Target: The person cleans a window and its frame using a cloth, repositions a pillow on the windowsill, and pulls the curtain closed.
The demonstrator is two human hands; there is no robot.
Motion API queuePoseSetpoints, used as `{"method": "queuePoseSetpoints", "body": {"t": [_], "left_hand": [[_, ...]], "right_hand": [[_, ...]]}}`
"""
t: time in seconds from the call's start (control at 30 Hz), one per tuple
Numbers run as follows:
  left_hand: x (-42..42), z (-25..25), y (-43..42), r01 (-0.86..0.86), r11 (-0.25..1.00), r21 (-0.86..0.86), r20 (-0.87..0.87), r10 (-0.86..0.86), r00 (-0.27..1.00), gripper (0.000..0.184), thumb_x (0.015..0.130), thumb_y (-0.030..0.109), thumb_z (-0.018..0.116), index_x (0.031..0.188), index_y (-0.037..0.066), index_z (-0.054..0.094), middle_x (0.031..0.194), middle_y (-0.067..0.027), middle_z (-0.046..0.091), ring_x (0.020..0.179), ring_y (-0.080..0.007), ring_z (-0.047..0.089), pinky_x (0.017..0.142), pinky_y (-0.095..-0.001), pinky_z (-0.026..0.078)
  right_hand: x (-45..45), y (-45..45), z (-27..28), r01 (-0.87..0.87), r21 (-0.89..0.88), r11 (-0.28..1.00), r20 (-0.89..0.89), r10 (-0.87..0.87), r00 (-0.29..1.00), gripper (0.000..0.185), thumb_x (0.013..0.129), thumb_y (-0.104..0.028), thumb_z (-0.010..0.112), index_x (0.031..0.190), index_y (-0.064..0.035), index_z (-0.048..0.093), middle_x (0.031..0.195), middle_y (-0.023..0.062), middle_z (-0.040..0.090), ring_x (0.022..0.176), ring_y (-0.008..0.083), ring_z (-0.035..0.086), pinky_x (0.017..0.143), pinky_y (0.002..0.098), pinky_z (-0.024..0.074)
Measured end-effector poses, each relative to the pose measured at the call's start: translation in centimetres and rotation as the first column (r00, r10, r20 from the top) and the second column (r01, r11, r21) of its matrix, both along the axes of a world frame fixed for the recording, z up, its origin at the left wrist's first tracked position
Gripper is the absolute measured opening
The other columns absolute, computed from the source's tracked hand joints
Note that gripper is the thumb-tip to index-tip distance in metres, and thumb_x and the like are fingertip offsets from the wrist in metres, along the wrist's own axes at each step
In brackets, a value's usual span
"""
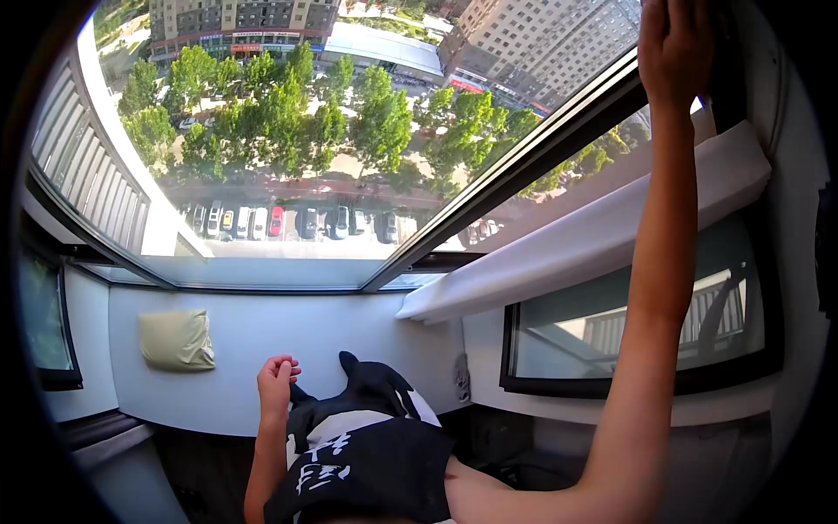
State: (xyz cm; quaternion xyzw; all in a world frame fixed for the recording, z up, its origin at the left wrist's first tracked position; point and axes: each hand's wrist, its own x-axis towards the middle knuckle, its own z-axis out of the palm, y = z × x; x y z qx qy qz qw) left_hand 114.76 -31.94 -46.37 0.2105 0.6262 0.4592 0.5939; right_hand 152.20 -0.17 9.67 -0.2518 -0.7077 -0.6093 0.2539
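My right arm is stretched up along the right side, and my right hand point(676, 52) is at the top edge of the view, beside the dark window frame point(532, 162) and above a white curtain point(576, 236). Its fingertips are cut off, and whether it grips anything is hidden. Low in the middle, my left hand point(278, 374) hovers over the white window ledge point(262, 306) with its fingers curled loosely; nothing can be made out in them. A pale yellow-green cushion point(176, 341) lies on the ledge to the left of that hand.
My knees and dark clothing point(375, 463) are on the ledge. A black-framed side window point(646, 323) is at the right, another point(48, 314) at the far left. A small grey item point(462, 377) lies near the ledge's right end. Trees and parked cars show far below outside.
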Motion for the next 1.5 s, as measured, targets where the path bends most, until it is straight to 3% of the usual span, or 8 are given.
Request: {"method": "queuePoseSetpoints", "body": {"t": [0.13,0.33,0.5,0.63,0.73,0.93,1.0,1.5], "left_hand": [[0.7,-1.3,-1.0,-0.012,1.000,-0.014,0.027,0.012,1.000,0.019,0.099,0.012,0.054,0.110,0.000,0.065,0.099,-0.0090,0.070,0.084,-0.0150,0.067,0.073,-0.0271,0.052],[-0.6,-3.4,-2.7,-0.071,0.992,-0.108,0.017,0.073,0.997,0.018,0.099,0.015,0.054,0.110,0.003,0.063,0.098,-0.0074,0.068,0.083,-0.0144,0.067,0.069,-0.0251,0.052],[-1.5,-3.5,-2.5,-0.121,0.989,-0.084,0.003,0.122,0.993,0.017,0.099,0.015,0.054,0.109,0.005,0.063,0.096,-0.0062,0.067,0.081,-0.0147,0.066,0.068,-0.0257,0.052],[-1.9,-2.8,-2.7,-0.188,0.979,-0.079,-0.020,0.187,0.982,0.016,0.099,0.016,0.054,0.107,0.005,0.063,0.095,-0.0061,0.066,0.080,-0.0146,0.065,0.067,-0.0260,0.051],[-2.4,-3.7,-2.7,-0.204,0.975,-0.092,-0.032,0.202,0.979,0.015,0.099,0.016,0.053,0.105,0.005,0.062,0.094,-0.0067,0.067,0.079,-0.0155,0.066,0.067,-0.0266,0.052],[-3.3,-6.1,-2.5,-0.237,0.967,-0.088,-0.002,0.238,0.971,0.014,0.098,0.014,0.053,0.105,0.006,0.062,0.092,-0.0065,0.068,0.076,-0.0155,0.066,0.063,-0.0272,0.052],[-3.8,-6.4,-2.4,-0.251,0.965,-0.080,0.004,0.252,0.968,0.014,0.097,0.013,0.053,0.104,0.006,0.062,0.091,-0.0067,0.068,0.076,-0.0155,0.066,0.063,-0.0270,0.052],[-7.7,-9.2,-2.9,-0.411,0.902,-0.133,0.021,0.417,0.909,0.015,0.095,0.010,0.051,0.100,0.001,0.062,0.087,-0.0090,0.068,0.070,-0.0152,0.066,0.059,-0.0264,0.051]], "right_hand": [[-1.3,3.3,-2.7,-0.027,0.437,0.899,-0.076,0.067,0.995,0.035,0.098,-0.015,0.054,0.130,0.0001,0.059,0.136,0.0265,0.054,0.125,0.0465,0.051,0.106,0.0539,0.0378],[-1.8,2.9,-8.6,-0.225,0.150,0.963,-0.220,0.254,0.942,0.042,0.104,-0.030,0.044,0.131,-0.0008,0.058,0.129,0.0270,0.055,0.115,0.0407,0.056,0.097,0.0489,0.0427],[-1.2,0.8,-25.0,-0.114,-0.133,0.985,-0.454,0.042,0.890,0.041,0.099,-0.021,0.045,0.134,-0.0009,0.054,0.144,0.0368,0.038,0.133,0.0568,0.037,0.108,0.0636,0.0283],[-0.8,-1.9,-36.4,-0.131,-0.459,0.879,-0.492,-0.128,0.861,0.039,0.093,-0.019,0.054,0.127,-0.0022,0.062,0.138,0.0359,0.046,0.132,0.0604,0.037,0.111,0.0684,0.0246],[-0.4,-1.3,-31.3,-0.157,-0.408,0.899,-0.473,-0.061,0.879,0.034,0.094,-0.017,0.055,0.122,-0.0023,0.065,0.137,0.0341,0.049,0.130,0.0584,0.042,0.111,0.0656,0.0277],[-0.9,2.9,-8.7,-0.016,0.193,0.981,-0.443,0.102,0.891,0.044,0.103,-0.026,0.040,0.131,0.0040,0.056,0.140,0.0323,0.047,0.126,0.0508,0.047,0.106,0.0572,0.0361],[-2.8,2.5,-3.2,-0.060,0.113,0.992,-0.525,0.111,0.844,0.051,0.105,-0.032,0.036,0.132,0.0054,0.055,0.136,0.0362,0.047,0.126,0.0511,0.048,0.105,0.0562,0.0395],[-11.2,4.8,-3.6,-0.035,0.203,0.979,-0.641,0.160,0.750,0.067,0.106,-0.047,0.025,0.137,0.0057,0.053,0.142,0.0391,0.042,0.134,0.0526,0.043,0.112,0.0563,0.0347]]}}
